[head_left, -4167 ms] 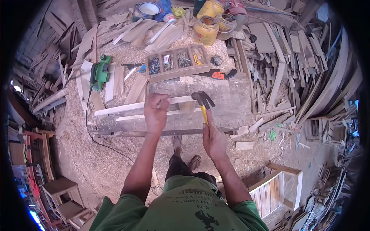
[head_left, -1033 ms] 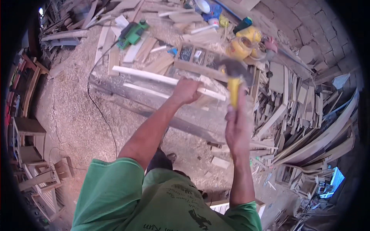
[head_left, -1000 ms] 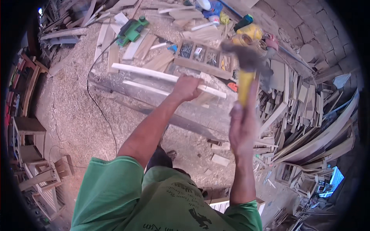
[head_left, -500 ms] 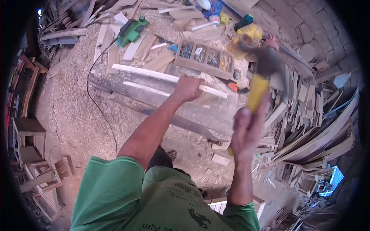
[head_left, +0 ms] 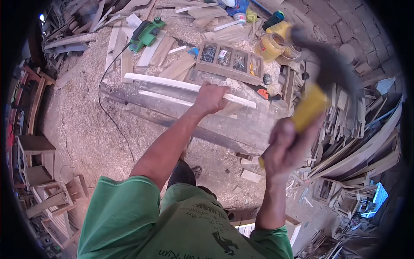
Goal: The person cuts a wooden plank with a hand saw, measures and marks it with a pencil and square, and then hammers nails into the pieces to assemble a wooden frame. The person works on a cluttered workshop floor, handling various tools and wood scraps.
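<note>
My left hand (head_left: 211,98) is closed round a long pale wooden strip (head_left: 164,82), which lies slantwise above the workbench (head_left: 254,125). Just below it a second pale strip (head_left: 166,98) rests on the bench. Raised on the right, my right hand (head_left: 290,144) grips a hammer (head_left: 311,108) by its yellow handle. The dark hammer head is smeared by motion and tilts up and away from the strip. Beyond the strip stands a wooden compartment box (head_left: 228,73) with nails and small hardware in it.
A green power planer (head_left: 146,35) lies at the far left, its black cord (head_left: 101,93) trailing over shavings. Yellow jars (head_left: 271,45) stand beyond the box. An orange-handled saw (head_left: 263,93) lies nearby. Stacked offcuts (head_left: 345,108) fill the right side; small wooden furniture (head_left: 36,146) stands left.
My right hand has swung the hammer to the right and outward, away from the strip. My left hand keeps its hold on the strip, nearly unmoved.
</note>
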Tool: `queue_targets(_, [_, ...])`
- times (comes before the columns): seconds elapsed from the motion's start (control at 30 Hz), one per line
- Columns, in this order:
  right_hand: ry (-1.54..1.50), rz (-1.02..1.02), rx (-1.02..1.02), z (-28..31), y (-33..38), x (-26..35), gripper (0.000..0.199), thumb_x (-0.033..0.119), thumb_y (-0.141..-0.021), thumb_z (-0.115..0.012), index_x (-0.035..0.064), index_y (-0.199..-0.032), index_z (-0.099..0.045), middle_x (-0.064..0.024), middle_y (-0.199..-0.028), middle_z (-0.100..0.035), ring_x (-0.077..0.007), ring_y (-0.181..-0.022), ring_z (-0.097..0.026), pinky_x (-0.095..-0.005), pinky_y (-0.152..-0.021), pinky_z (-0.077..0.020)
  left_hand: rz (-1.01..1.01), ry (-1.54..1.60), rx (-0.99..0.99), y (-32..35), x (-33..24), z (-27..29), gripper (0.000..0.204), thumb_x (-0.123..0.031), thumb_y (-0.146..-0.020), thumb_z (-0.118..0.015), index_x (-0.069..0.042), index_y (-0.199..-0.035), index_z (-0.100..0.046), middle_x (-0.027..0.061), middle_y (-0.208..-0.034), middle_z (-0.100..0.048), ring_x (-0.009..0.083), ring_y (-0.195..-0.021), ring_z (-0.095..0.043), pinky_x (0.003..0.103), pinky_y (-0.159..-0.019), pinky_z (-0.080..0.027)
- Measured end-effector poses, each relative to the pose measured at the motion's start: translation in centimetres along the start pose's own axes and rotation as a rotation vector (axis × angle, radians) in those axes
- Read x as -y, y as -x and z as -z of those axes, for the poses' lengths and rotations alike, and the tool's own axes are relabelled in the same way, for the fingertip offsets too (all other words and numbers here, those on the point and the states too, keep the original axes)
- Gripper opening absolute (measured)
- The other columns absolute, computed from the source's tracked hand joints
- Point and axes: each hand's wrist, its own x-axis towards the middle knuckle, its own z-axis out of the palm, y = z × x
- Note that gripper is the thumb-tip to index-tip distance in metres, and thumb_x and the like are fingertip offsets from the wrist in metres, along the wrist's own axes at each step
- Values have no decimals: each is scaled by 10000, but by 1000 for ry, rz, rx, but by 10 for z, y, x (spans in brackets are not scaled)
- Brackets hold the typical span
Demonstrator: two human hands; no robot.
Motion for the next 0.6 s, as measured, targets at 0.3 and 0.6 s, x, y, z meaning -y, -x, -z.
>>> queue_targets(0.3, [459,-308,510,-19,26,-45,712,110,-1125,-588,191,-1769,-296,-203,-719,-579,-336,-584,-570,-467,-580,-495,5,-4,-80,-4,-5,14,322,-292,-900,-765,-194,-1205,-791,144,-1001,-815,344,-1046,-768,509,-1055,-456])
queue_targets(0.6, [314,105,165,-12,20,-31,663,138,-1133,-588,140,-1751,-348,-93,-787,-650,-169,-602,-573,-337,-571,-480,28,-4,6,1,-1,-1,276,-272,-882,-772,-163,-1136,-775,142,-976,-809,342,-1000,-775,520,-1021,-467])
